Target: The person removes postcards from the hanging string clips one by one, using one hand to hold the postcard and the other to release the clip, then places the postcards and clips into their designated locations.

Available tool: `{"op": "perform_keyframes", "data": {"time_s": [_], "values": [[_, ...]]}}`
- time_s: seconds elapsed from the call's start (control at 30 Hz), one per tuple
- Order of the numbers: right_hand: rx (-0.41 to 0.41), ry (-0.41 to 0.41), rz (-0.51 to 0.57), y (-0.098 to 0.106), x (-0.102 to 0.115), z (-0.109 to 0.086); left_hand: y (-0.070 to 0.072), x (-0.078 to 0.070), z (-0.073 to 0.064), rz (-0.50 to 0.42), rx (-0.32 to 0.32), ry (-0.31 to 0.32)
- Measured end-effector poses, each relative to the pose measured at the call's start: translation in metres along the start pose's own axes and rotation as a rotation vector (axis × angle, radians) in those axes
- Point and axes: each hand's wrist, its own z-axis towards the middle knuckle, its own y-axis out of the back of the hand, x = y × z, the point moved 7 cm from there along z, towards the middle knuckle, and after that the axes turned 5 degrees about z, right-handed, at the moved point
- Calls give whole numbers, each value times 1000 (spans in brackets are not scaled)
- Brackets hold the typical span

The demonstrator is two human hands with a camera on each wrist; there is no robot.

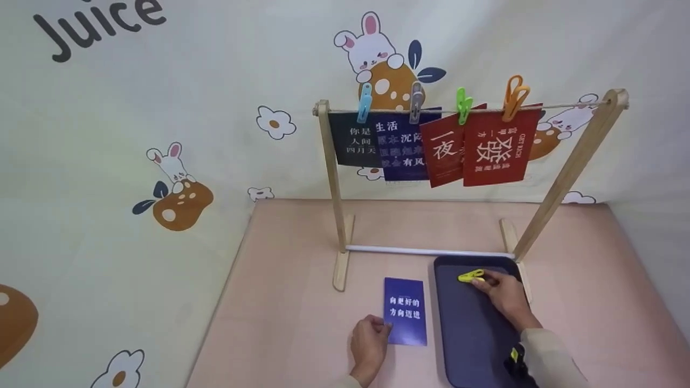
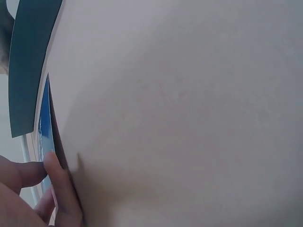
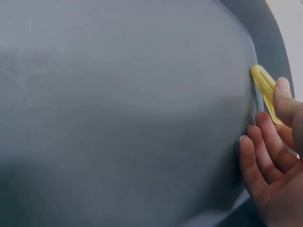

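Note:
A blue card with white lettering [image 1: 407, 328] is pinched at its left edge by my left hand [image 1: 369, 340]. The left wrist view shows the card [image 2: 46, 116] edge-on between thumb and fingers, tilted up from the pink surface. My right hand [image 1: 506, 299] holds a yellow clothespin [image 1: 468, 277] over the far part of the dark tray [image 1: 450, 345]. Seen from the right wrist, thumb and forefinger grip the yellow clothespin [image 3: 263, 85], while the other fingers of the right hand [image 3: 279, 165] are loosely bent above the tray.
Behind the tray stands a wooden rack [image 1: 335, 188] with a string across its top. Blue, grey, green and orange clothespins [image 1: 516, 99] hold several cards on it, dark and blue at left, red cards [image 1: 498, 151] at right. A white rod [image 1: 426, 250] joins the rack's feet.

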Motion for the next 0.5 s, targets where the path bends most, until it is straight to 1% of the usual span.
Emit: {"op": "perform_keyframes", "data": {"time_s": [0.1,0.23,0.3,0.4,0.5], "values": [[34,-22,36,-1,-2,-1,0,0,0,2,3,0],[71,-44,75,-4,-4,-1,-1,2,-1,-8,1,22],[68,-34,53,-4,-4,-1,0,4,-2,-16,-8,34],[40,-3,-5,-2,-2,-1,0,5,-3,-34,-18,42],[23,18,-46,-1,0,-2,1,4,-2,-38,-25,24]]}}
